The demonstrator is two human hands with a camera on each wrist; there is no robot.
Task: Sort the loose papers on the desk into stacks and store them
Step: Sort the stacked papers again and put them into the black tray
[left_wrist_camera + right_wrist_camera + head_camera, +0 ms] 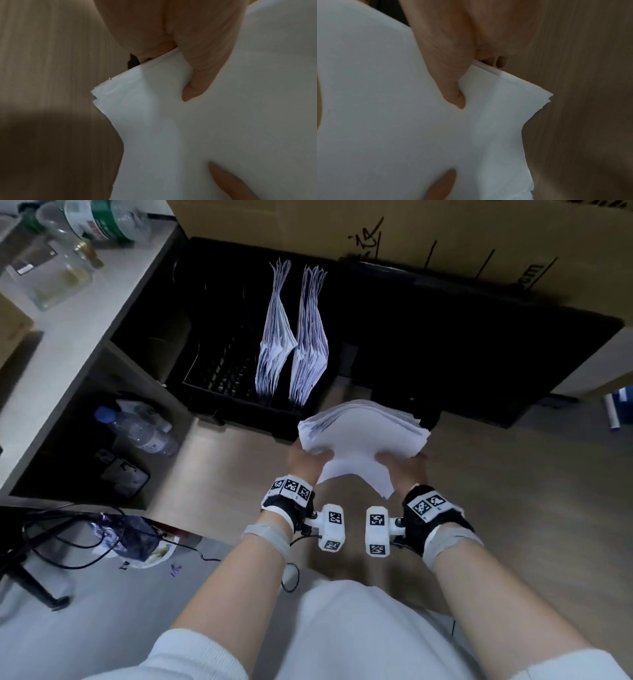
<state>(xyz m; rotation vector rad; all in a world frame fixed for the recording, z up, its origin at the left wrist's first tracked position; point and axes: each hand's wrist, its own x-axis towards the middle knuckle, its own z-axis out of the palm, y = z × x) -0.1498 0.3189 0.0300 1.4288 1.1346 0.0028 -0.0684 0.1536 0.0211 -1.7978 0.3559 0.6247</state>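
Gripping the stack point(363, 436) at its near corners, both hands, left point(305, 462) and right point(407, 470), held it level; the bin point(205, 392) lay straight ahead, equally near both.

Left hand point(171, 33) at top, thumb point(197, 75) pressed flat on top of a white paper stack point(188, 128), other fingers hidden beneath. Stack edges slightly fanned at the near corner, sheet bending downward. Fingertip of another hand point(228, 180) touching the paper at bottom right. Blurred wood-grain floor point(51, 81) behind, shadowed lower left.
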